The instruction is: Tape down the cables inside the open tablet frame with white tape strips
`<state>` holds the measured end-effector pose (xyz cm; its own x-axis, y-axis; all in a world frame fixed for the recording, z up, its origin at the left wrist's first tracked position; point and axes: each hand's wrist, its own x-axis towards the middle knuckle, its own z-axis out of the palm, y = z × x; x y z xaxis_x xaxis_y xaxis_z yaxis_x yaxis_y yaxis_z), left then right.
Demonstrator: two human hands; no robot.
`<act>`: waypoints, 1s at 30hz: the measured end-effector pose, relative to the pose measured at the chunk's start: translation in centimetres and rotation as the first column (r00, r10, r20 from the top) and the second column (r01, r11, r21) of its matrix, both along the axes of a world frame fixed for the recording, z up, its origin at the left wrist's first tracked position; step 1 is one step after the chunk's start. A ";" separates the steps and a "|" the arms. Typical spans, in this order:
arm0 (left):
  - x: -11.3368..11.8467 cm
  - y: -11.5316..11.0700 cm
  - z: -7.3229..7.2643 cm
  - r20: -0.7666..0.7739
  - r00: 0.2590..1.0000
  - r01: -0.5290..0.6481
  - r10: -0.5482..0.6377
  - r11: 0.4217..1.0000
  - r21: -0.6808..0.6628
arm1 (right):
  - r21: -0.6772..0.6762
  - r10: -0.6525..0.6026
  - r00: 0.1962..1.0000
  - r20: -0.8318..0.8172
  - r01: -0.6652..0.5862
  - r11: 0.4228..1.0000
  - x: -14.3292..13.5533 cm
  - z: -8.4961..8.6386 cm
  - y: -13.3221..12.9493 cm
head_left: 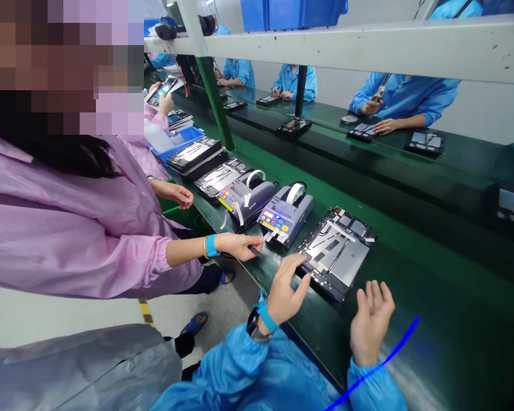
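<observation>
An opened tablet (346,257), its silver battery panel and black circuit parts exposed, lies on the green bench in front of me. At its near left edge is my left hand (286,291), thumb and fingers apart with nothing between them; whether the fingertips touch the tablet I cannot tell. My right hand (370,322) is held off the tablet's near right corner, palm turned up, fingers loosely bent and holding nothing. Small white tape pieces are stuck on the tablet. A tape dispenser (285,220) with a white roll stands just left of it.
A second tape dispenser (246,200) and more opened tablets (225,177) line the bench leftward. A co-worker's pink-sleeved hand (242,245) reaches close to the nearer dispenser. A green post (214,103) and white shelf beam (368,48) stand ahead. Across the bench, people in blue handle tablets.
</observation>
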<state>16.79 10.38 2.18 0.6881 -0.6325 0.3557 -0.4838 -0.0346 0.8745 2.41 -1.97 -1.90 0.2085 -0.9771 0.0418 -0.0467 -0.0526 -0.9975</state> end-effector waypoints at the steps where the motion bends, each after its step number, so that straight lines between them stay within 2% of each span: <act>1: -0.7 1.1 0.0 -0.050 0.999 -0.004 0.003 1.000 -0.016 | -0.003 -0.025 1.000 -0.008 0.024 1.000 -0.6 -0.3 -0.3; 4: -1.7 3.7 -1.1 -0.291 0.953 -0.088 0.083 0.996 -0.004 | -0.016 -0.060 0.998 -0.026 0.060 0.998 -2.4 -1.5 -0.7; 8: -0.5 5.1 -3.3 -0.530 0.828 -0.195 0.181 0.980 0.031 | 0.024 -0.045 0.999 -0.031 0.046 0.999 -4.1 -3.0 -0.5; 11: 1.6 4.9 -4.1 -0.574 0.795 -0.234 0.194 0.972 0.004 | 0.012 -0.029 0.999 -0.032 0.029 0.999 -4.5 -3.5 -0.4; 16: 4.4 4.1 -3.7 -0.604 0.775 -0.260 0.185 0.965 -0.037 | -0.006 -0.013 0.999 -0.046 0.012 1.000 -4.6 -3.7 -0.4; 25: 4.9 3.9 -4.4 -0.643 0.752 -0.260 0.145 0.962 -0.087 | -0.024 -0.001 1.000 -0.026 0.000 1.000 -4.7 -3.8 -0.3; 30: 6.3 3.7 -4.9 -0.690 0.716 -0.272 0.110 0.954 -0.130 | -0.043 0.013 1.000 -0.022 -0.014 0.999 -4.7 -4.1 -0.3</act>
<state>23.13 14.10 -2.77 0.8931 -0.4278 -0.1389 0.2257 0.1590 0.9611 -2.29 -2.23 -5.95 0.2233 -0.9716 0.0787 -0.0674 -0.0960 -0.9931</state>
